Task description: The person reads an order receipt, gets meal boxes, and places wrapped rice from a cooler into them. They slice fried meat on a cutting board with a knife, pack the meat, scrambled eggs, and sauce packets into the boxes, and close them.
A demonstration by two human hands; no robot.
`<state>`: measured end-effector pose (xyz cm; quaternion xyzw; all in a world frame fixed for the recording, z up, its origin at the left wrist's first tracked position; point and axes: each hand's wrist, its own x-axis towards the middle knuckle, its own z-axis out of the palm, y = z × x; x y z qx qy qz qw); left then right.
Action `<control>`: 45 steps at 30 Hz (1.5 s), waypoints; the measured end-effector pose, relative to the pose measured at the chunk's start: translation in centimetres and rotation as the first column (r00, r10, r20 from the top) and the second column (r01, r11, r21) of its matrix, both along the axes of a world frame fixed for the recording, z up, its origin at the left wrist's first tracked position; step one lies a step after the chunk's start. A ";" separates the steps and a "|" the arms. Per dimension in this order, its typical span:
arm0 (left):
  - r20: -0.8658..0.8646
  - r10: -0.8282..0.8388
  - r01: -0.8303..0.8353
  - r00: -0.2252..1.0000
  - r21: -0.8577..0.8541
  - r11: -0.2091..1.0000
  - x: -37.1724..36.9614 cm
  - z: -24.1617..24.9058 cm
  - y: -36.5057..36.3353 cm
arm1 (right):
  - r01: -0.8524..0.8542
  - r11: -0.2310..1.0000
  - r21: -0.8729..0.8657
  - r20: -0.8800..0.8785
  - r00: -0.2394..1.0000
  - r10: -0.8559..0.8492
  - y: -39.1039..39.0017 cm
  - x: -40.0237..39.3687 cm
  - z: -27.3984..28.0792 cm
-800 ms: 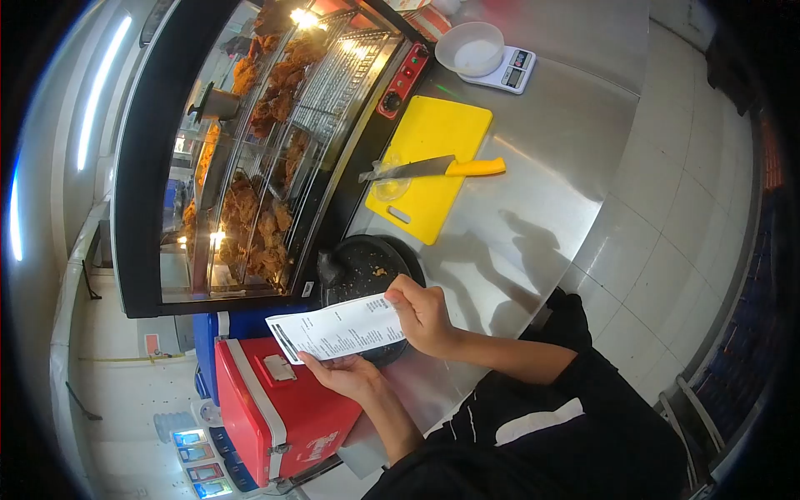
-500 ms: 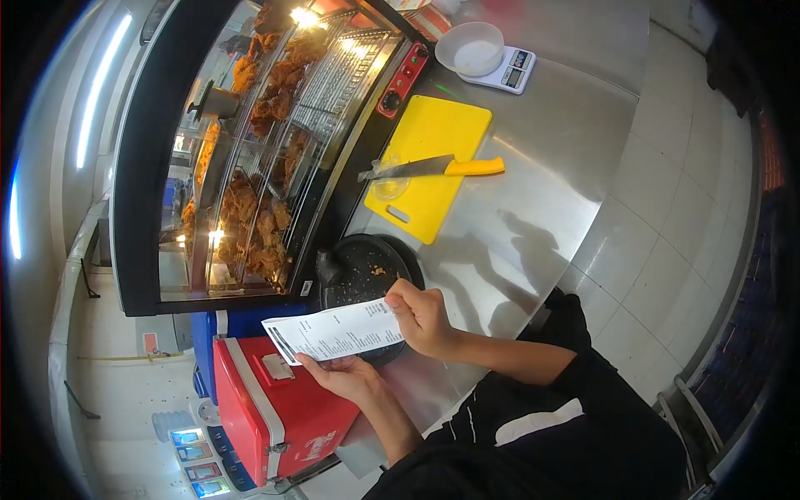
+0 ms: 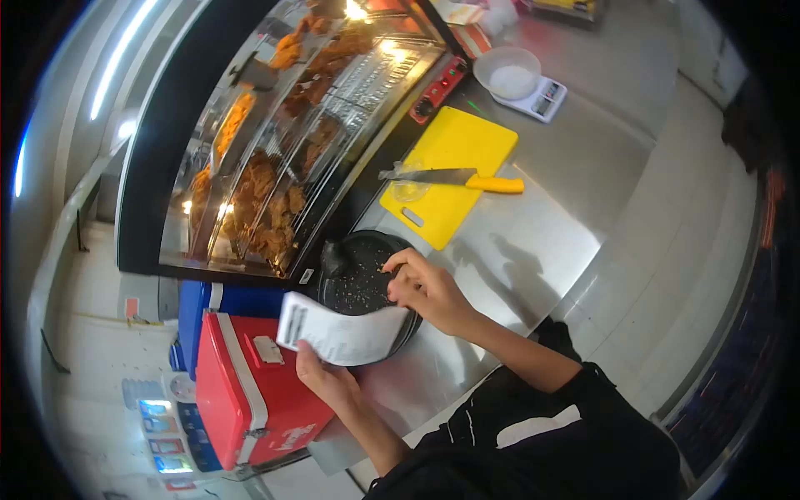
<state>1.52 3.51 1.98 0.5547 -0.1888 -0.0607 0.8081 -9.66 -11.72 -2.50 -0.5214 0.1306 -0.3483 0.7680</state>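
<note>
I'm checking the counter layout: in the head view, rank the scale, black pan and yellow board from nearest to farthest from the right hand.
From the right hand:
1. Black pan: just left of it in the view, partly hidden.
2. Yellow board: above it.
3. Scale: upper right, beyond the board.

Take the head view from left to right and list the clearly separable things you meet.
Light tube, red cooler, printed paper, right hand, yellow knife handle, white kitchen scale.
</note>
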 end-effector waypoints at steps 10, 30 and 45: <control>-0.074 -0.225 0.237 0.972 0.294 0.926 -0.4 0.3 2.4 | -0.173 0.925 -0.338 0.032 0.980 0.195 4.4 3.7 5.8; 0.033 -0.115 0.116 0.993 -0.008 0.993 14.8 5.1 2.8 | -0.276 0.606 -0.746 -0.031 0.924 0.382 3.4 19.9 13.7; 0.206 -0.259 0.302 0.944 -0.218 0.928 31.4 16.2 0.2 | 0.539 -0.698 -0.472 0.616 0.768 0.176 0.4 38.0 27.3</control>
